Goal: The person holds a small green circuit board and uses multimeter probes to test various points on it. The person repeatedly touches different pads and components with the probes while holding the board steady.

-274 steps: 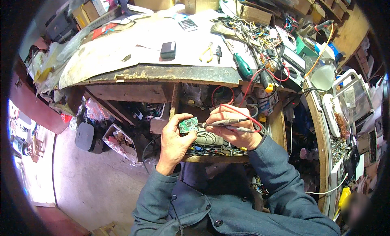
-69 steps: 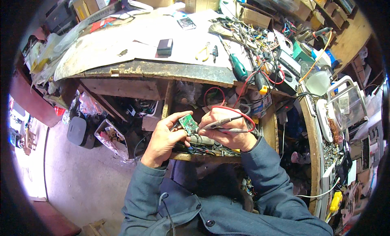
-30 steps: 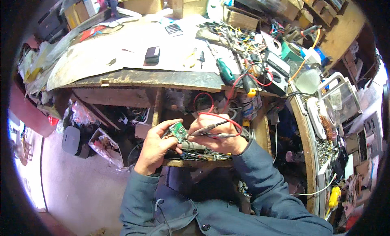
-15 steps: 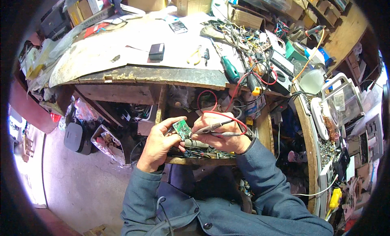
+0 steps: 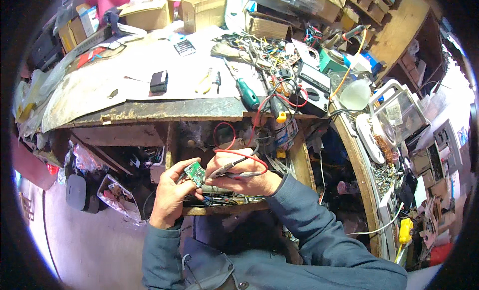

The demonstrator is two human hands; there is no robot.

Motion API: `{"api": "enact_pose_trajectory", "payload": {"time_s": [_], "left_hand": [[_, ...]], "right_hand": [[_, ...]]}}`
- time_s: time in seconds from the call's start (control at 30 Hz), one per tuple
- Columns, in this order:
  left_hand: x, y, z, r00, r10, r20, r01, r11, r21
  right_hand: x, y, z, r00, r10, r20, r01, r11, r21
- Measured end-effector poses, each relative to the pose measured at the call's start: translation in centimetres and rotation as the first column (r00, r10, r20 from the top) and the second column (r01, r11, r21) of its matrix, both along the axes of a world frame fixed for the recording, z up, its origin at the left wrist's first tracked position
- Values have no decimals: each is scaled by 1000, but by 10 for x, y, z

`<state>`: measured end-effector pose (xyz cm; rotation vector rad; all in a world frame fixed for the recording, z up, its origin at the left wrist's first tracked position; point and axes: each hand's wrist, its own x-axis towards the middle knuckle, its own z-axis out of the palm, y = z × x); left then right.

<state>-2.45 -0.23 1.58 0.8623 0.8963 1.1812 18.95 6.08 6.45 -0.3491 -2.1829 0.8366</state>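
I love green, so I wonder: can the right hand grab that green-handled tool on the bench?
Probably yes, once free: the right hand is busy gripping test probes. The green-handled tool lies near the bench's front edge, its handle looking uncovered.

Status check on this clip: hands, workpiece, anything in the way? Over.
Left hand pinching green circuit board. Right hand gripping grey test probes beside board, tip contact unclear. Red lead looping over right hand.

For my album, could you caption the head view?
Left hand holds a green circuit board; right hand grips test probes above an open wooden drawer.
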Motion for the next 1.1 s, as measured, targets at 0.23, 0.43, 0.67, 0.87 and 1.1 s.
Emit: {"api": "enact_pose_trajectory", "payload": {"time_s": [0.23,0.43,0.67,0.87,1.1], "left_hand": [[-1,-2,1,1000,1,-25,-1,1000,12],[-6,-2,-3,998,27,61,-27,1000,5],[-3,2,-8,985,58,164,-67,997,49],[-3,3,-13,981,97,169,-109,992,66],[-2,1,-13,980,132,149,-144,987,73]], "right_hand": [[-3,1,-2,999,-38,-32,40,997,63],[-4,1,-2,990,-117,-81,124,988,91],[-2,-2,-1,953,-278,-123,271,960,-73],[-2,0,-4,951,-279,-132,278,960,-22],[-3,-3,-5,953,-279,-117,278,960,-27]]}}
